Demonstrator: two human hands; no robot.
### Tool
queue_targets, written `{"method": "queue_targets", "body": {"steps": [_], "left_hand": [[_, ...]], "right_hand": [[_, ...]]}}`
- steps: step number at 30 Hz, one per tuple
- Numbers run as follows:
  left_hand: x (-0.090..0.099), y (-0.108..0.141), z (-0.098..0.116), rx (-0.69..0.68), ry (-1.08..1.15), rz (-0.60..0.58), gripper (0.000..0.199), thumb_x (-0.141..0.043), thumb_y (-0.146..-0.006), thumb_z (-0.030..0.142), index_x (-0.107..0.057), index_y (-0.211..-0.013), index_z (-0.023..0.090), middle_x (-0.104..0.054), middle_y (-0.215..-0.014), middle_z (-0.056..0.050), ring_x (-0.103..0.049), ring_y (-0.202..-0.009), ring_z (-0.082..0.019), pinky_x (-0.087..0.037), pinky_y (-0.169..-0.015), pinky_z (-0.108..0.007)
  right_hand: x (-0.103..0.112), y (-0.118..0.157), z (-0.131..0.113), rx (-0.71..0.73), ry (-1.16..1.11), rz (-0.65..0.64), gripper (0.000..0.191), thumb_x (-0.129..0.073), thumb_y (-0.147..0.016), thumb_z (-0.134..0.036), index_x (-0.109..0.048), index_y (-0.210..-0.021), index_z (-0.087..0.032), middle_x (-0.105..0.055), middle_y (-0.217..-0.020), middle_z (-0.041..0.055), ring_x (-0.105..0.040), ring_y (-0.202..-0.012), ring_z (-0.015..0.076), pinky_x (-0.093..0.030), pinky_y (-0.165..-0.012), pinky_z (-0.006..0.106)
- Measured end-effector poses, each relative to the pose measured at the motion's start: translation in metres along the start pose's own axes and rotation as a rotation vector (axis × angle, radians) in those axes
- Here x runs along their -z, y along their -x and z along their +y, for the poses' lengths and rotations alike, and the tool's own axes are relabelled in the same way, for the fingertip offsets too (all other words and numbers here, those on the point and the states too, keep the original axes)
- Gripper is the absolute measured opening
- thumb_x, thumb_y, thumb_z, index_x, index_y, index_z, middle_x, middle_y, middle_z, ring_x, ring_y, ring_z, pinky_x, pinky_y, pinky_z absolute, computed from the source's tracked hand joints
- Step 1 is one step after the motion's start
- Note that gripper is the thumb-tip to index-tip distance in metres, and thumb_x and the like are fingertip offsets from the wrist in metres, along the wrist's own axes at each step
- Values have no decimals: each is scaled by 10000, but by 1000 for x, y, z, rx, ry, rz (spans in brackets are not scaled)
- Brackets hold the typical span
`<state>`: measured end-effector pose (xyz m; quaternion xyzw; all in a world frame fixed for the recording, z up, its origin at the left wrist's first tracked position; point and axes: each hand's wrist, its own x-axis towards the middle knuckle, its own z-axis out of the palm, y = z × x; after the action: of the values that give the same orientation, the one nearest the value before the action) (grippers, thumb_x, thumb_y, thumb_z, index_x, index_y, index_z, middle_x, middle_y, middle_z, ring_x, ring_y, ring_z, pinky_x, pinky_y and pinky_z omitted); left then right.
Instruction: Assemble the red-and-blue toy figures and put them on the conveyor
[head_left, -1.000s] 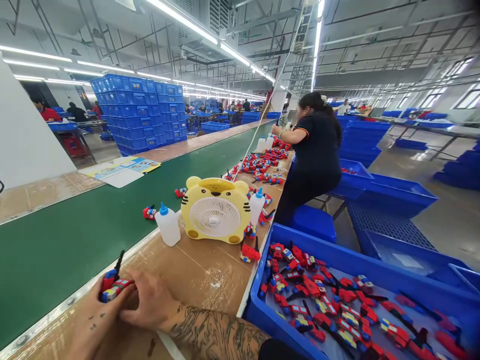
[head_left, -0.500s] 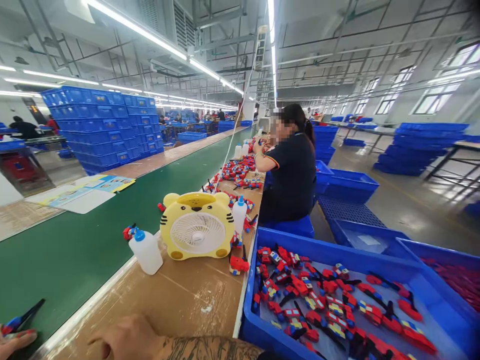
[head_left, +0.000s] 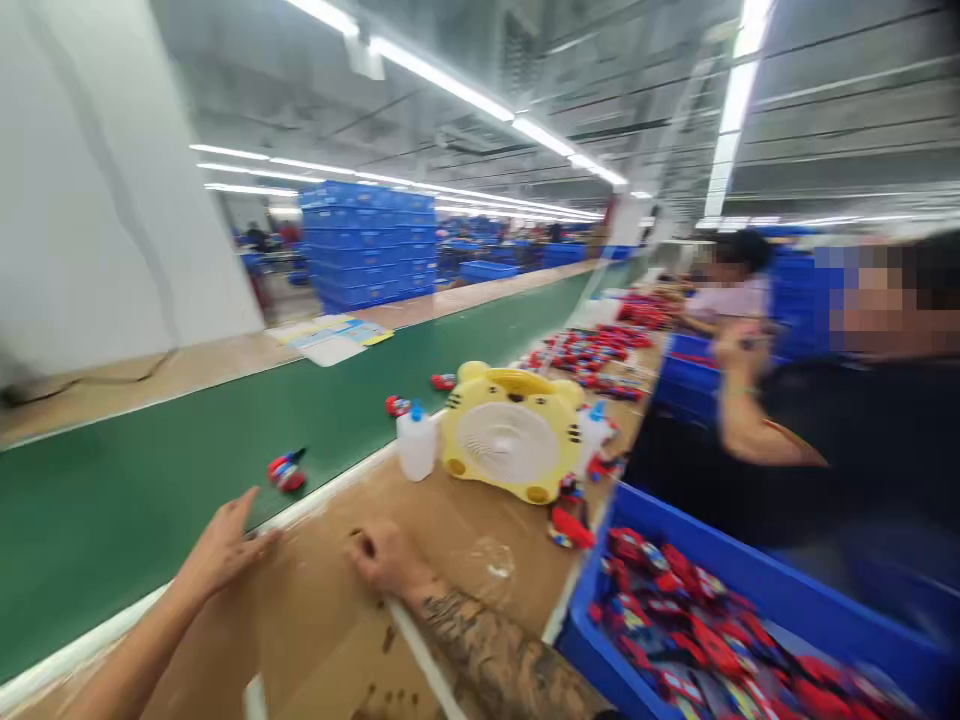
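Note:
My left hand [head_left: 229, 545] reaches over the edge of the green conveyor belt [head_left: 172, 470], fingers apart and nothing in them. Just beyond its fingertips, a small red and blue toy piece [head_left: 286, 473] with a black tip lies on the belt. My right hand [head_left: 386, 555] rests on the brown tabletop [head_left: 450, 550], its fingers curled closed with no object showing in them. A yellow animal-faced fan [head_left: 506, 435] stands ahead of it, beside a white bottle with a blue cap [head_left: 416, 445]. The view is blurred by motion.
At right stands a blue bin [head_left: 589, 610] full of red toy pieces. More red pieces [head_left: 592, 350] are heaped farther along the table. A co-worker [head_left: 877, 440] sits close on the right, another person beyond. Printed sheets [head_left: 337, 335] lie across the belt.
The camera view has turned left. My left hand has let go of the toy piece it held, which now lies on the belt. My right hand stays curled on the table.

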<state>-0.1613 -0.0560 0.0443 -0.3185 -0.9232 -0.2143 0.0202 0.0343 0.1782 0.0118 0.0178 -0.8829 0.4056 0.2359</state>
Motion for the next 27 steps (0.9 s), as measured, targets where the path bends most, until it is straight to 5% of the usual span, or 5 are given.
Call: {"method": "queue_targets", "body": {"steps": [6,11,19,24,27], "left_hand": [[94,213,16,153,-309,-397,538,-616,-757,231,-597,-1290,165,-623,-1261,-191,-596,-1169,-351,-451,-1019,-452],[101,328,19,312,-365,-416,500,-683,-730,158,-635,-1227,154,-562,-1325,-239,-553,-1225,-390,-459,-1018,-488],[65,335,15,37,-435,-189,85,-579,-917,173,-649,-963,186,-638,-1074,-124,-601,-980,-283,-511,-816,-407],[54,335,33,-81,-336,-141,107,-615,-935,253,-620,-852,186,-615,-1058,-77,-565,-977,-245,-487,-751,-322],[46,335,34,27,-248,-174,45,-613,-902,197,-640,-938,199,-600,-1072,-81,-572,-952,-240,-494,-736,-305]], "right_hand": [[-12,6,12,-74,-98,-70,380,-508,-913,-508,-679,-976,-175,-673,-772,75,-612,-680,234,-506,-672,359],[-13,8,8,-52,-62,-127,425,-504,-891,-583,-681,-823,-202,-678,-737,78,-626,-647,256,-495,-605,365],[-81,-43,-92,396,-5,-417,329,-480,-969,-412,-652,-790,-196,-667,-771,65,-605,-730,218,-458,-693,332],[-180,-92,-183,669,196,-659,181,-544,-928,-263,-668,-1038,-191,-675,-841,64,-601,-863,226,-435,-840,331],[-252,-114,-223,624,232,-659,472,-609,-897,-251,-518,-1352,-169,-647,-1156,127,-569,-1090,254,-409,-949,334]]}}
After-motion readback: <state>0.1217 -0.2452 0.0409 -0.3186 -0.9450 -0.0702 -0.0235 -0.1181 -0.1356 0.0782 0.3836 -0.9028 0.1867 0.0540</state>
